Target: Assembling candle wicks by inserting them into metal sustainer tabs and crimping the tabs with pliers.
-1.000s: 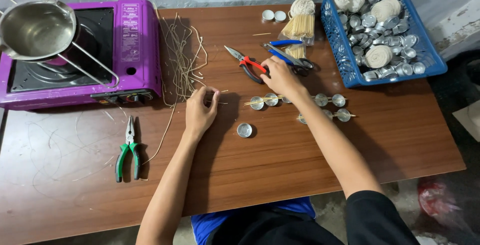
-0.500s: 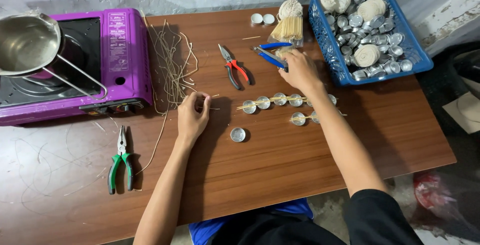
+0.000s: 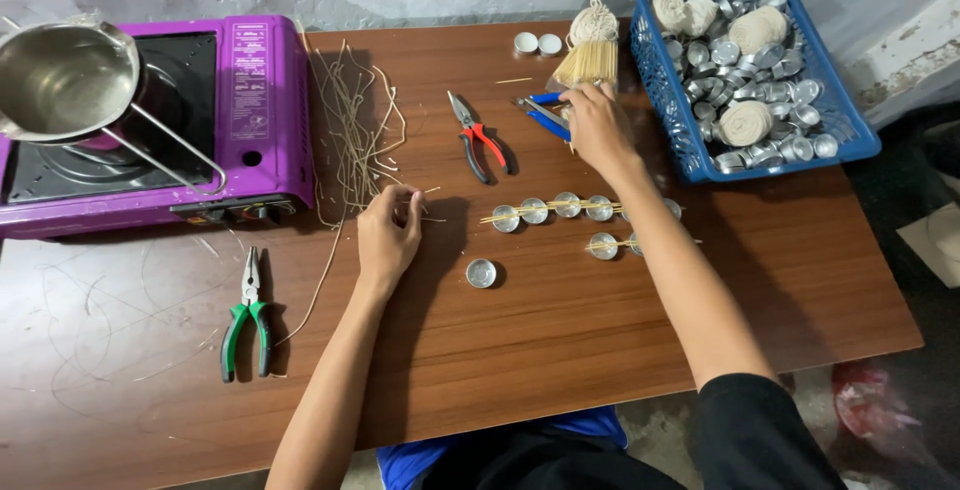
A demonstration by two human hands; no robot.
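Head view: purple stove (image 3: 240, 100) at 10 o'clock with a steel pot (image 3: 60, 80) on it, blue basket (image 3: 690, 140) of metal cups and string balls at 2 o'clock, red pliers (image 3: 478, 140) mid-table, green pliers (image 3: 247, 315) at 8 o'clock. Loose wicks (image 3: 355, 120) fan out just right of the stove. Rows of cups (image 3: 545, 212) on skewers sit between the arms; the right forearm covers some of them. Right hand (image 3: 598, 128) curled over the blue-handled tool (image 3: 545, 115), just below the skewer bundle (image 3: 588, 63). Left hand (image 3: 388, 235) pinches a thin wick piece (image 3: 428, 191) at table centre, fingers closed. One cup (image 3: 481, 273) stands alone. Brown wood-grain table (image 3: 560, 350), grey wall behind.
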